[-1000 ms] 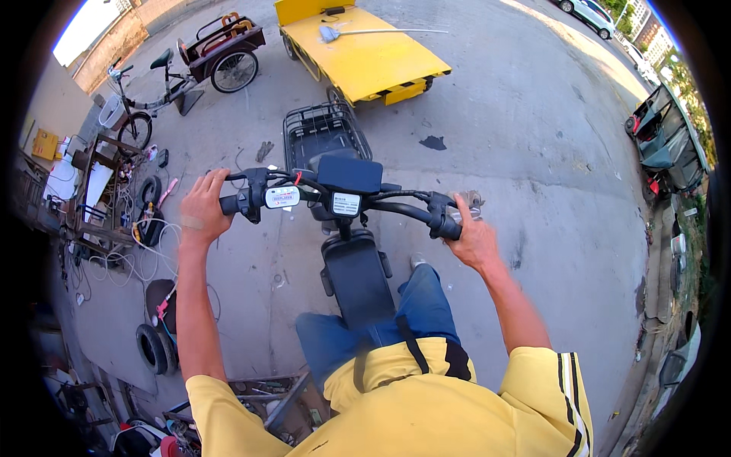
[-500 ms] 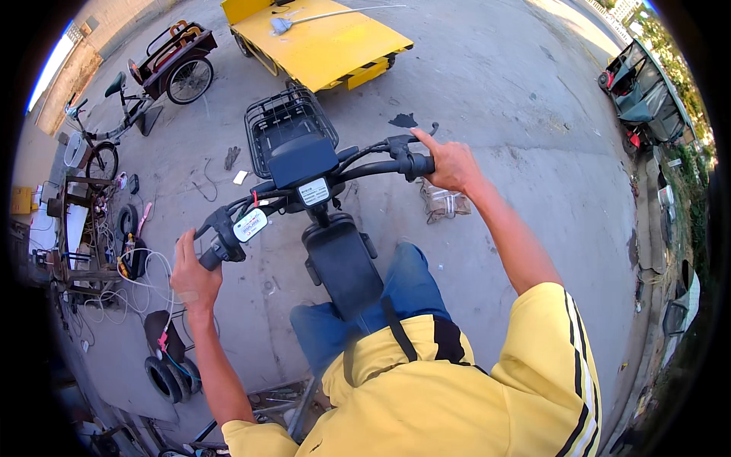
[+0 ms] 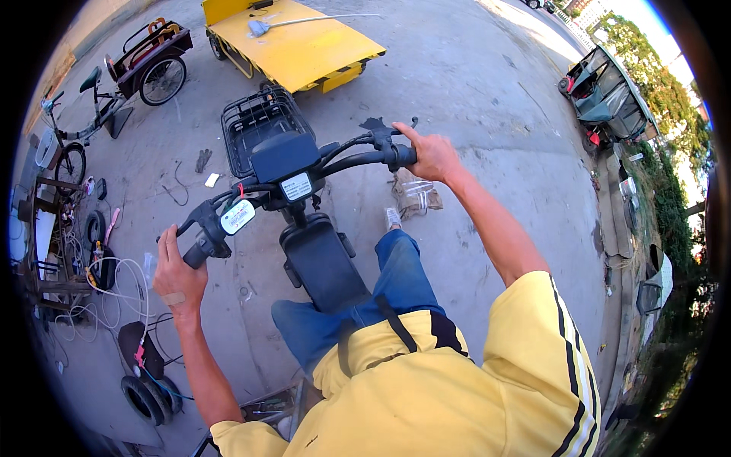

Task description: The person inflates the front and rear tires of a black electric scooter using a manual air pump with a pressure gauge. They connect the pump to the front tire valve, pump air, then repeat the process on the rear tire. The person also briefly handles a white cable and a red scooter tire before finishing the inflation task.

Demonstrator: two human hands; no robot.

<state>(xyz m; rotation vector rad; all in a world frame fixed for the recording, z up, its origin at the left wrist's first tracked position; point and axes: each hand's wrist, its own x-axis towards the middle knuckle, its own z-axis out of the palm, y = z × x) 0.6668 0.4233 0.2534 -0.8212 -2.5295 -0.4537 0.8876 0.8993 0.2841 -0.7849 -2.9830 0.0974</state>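
I sit astride an electric bike with a black handlebar [image 3: 354, 160], which slants across the view. My left hand [image 3: 180, 283] is closed round the left handlebar grip [image 3: 196, 255], its fingers reaching over the brake lever; a plaster shows near the wrist. At the far right end of the bar, my right hand [image 3: 435, 158] wraps round the other grip, with the thumb stretched forward. Between them are the dark display housing [image 3: 283, 154] and a white-labelled oval piece [image 3: 237, 216]. Ahead is a black wire basket [image 3: 255, 126]; a dark padded body part [image 3: 324, 259] lies between my knees.
A yellow flatbed cart [image 3: 304, 46] stands ahead, with a cargo tricycle [image 3: 145, 68] to its left. Tyres [image 3: 142, 400], hoses and a cluttered workbench [image 3: 49, 251] line the left side. A wrapped bundle [image 3: 415, 194] lies near my right foot. A covered three-wheeler [image 3: 609, 95] is parked far right.
The surroundings and the handlebar have shifted left in view. My right shoe now shows beside my knee. Both hands keep their hold on the grips.
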